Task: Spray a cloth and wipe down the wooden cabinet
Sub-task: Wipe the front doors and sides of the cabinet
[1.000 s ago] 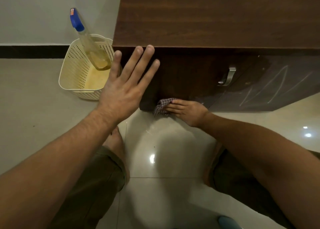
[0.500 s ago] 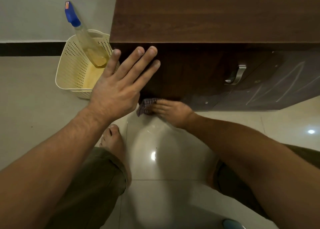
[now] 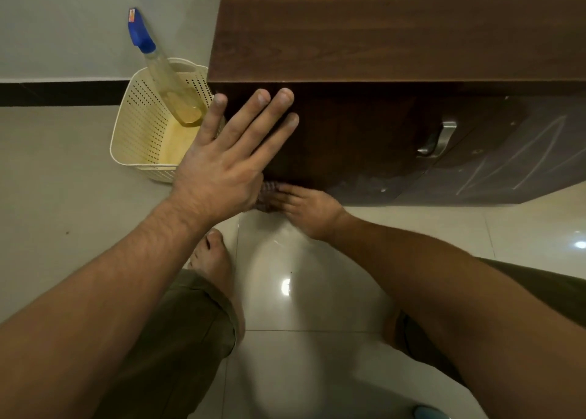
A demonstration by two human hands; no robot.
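Glossy pale floor tiles [image 3: 63,180] run up to a light wall [image 3: 79,22] with a black skirting band [image 3: 57,93], and the dark wooden cabinet [image 3: 396,28] fills the upper right of our view. We crouch in front of it, one bare foot [image 3: 212,260] on the floor and olive shorts [image 3: 177,339] over our knees.

Our left hand [image 3: 222,164] is spread wide, fingers straight and apart, held over the upper left part of the cabinet front. We cannot tell whether the palm touches the wood. It holds nothing.

Our right hand [image 3: 310,210] is low at the foot of the cabinet front, just above the floor. Its fingers lie flat and straight on the checked cloth [image 3: 268,196], pressing it against the bottom edge of the wood. The cloth is bunched, and our left hand partly hides it.

A metal handle [image 3: 439,139] sits on the door further right, and the door beyond it bears pale streaks [image 3: 513,161].

A cream perforated basket [image 3: 139,126] stands on the floor just beside the cabinet's left corner. The spray bottle [image 3: 168,79] stands tilted in it, blue nozzle leaning toward the wall, with a little yellowish liquid in the bottom.
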